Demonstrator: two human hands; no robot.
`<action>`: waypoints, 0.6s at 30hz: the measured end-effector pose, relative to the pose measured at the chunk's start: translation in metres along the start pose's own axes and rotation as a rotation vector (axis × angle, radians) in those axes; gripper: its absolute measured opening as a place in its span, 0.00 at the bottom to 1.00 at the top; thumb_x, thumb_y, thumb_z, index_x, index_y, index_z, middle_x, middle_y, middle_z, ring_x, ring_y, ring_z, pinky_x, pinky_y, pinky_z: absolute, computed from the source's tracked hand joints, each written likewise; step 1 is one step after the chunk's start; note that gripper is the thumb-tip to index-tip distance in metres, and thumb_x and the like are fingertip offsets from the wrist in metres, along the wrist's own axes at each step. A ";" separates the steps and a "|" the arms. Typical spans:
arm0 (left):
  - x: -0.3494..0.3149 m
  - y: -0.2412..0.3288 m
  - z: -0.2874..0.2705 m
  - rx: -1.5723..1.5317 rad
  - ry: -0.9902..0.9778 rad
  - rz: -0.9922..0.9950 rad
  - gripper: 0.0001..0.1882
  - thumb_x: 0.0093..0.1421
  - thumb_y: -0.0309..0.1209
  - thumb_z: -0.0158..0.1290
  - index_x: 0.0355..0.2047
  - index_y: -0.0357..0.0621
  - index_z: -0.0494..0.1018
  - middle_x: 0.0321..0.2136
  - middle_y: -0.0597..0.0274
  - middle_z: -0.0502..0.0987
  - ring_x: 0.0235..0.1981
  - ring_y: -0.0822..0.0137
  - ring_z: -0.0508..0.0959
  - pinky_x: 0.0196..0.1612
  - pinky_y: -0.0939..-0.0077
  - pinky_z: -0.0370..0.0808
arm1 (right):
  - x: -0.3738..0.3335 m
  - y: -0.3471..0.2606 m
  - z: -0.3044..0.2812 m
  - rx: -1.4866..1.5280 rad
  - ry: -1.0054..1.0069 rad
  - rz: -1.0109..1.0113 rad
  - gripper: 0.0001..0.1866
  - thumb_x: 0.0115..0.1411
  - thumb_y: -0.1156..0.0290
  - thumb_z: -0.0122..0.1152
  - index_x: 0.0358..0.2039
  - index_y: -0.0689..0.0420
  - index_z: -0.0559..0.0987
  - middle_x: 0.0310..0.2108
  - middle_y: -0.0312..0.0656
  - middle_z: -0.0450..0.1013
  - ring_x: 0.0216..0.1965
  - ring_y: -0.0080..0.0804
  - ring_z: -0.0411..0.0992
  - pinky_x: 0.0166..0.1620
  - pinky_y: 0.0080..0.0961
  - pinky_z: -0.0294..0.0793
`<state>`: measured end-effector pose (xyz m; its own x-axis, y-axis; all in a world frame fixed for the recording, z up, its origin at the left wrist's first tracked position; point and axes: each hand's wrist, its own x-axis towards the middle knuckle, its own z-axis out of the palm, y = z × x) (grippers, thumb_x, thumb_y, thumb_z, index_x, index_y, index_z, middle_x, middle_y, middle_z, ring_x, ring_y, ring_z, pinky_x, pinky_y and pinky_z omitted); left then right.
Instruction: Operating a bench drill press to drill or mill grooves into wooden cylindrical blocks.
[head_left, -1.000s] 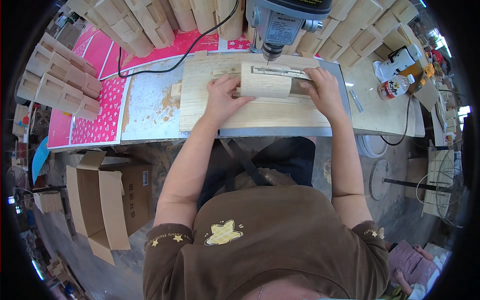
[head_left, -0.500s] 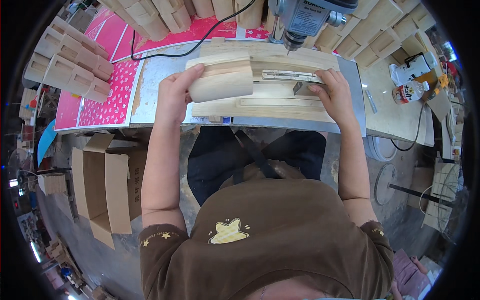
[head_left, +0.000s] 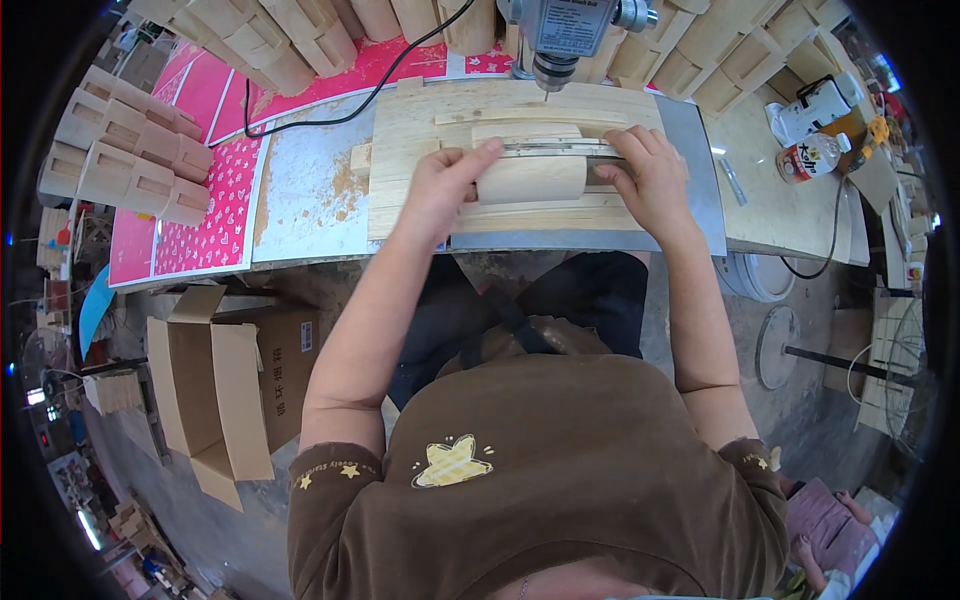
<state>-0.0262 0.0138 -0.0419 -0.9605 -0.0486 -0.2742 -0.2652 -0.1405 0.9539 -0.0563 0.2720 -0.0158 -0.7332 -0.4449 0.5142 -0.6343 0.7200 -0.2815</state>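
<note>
A pale, rounded wooden piece point(head_left: 530, 182) lies on the wooden board point(head_left: 410, 130) below the drill. My left hand point(head_left: 445, 190) grips its left end, thumb on top at the far edge. Along that far edge runs a narrow metal strip point(head_left: 548, 149) with slots. My right hand point(head_left: 650, 178) is closed on the strip's right end, its thumb near the wooden piece's right end; the fingers cover that end of the strip. A bench drill's chuck point(head_left: 553, 74) with a thin bit points down just beyond the strip.
Stacks of similar slotted wooden pieces point(head_left: 135, 135) stand at the left, with more along the back. A black cable point(head_left: 350, 112) crosses the bench. To the right are a marker pen point(head_left: 733, 182) and a plastic bottle point(head_left: 808, 158). An open cardboard box point(head_left: 235, 380) sits on the floor.
My left hand has brought the wooden piece right and down onto the board, against the metal strip. The small metal block under my right hand is now hidden.
</note>
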 end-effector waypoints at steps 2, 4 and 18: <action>0.003 -0.007 0.012 0.058 0.074 0.070 0.23 0.53 0.45 0.60 0.30 0.32 0.74 0.19 0.63 0.73 0.19 0.77 0.70 0.23 0.83 0.67 | -0.002 0.004 0.003 -0.017 0.013 0.023 0.17 0.44 0.67 0.66 0.36 0.55 0.76 0.31 0.38 0.71 0.35 0.40 0.68 0.39 0.35 0.66; -0.003 -0.008 0.018 -0.038 0.132 0.119 0.23 0.52 0.43 0.61 0.32 0.31 0.73 0.21 0.62 0.74 0.20 0.75 0.71 0.25 0.82 0.69 | -0.005 0.007 0.004 -0.018 0.028 0.028 0.17 0.44 0.67 0.67 0.36 0.55 0.76 0.31 0.38 0.71 0.35 0.40 0.68 0.39 0.35 0.66; 0.014 -0.044 0.001 0.958 0.339 0.737 0.40 0.39 0.38 0.67 0.52 0.37 0.64 0.39 0.53 0.73 0.45 0.55 0.70 0.54 0.52 0.57 | 0.031 0.016 0.036 -0.117 0.102 0.036 0.20 0.44 0.66 0.68 0.39 0.53 0.76 0.33 0.38 0.72 0.40 0.42 0.68 0.52 0.43 0.62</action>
<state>-0.0282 0.0201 -0.0882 -0.8741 -0.0814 0.4790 0.2330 0.7949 0.5602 -0.0983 0.2503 -0.0336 -0.7227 -0.3652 0.5867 -0.5706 0.7944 -0.2084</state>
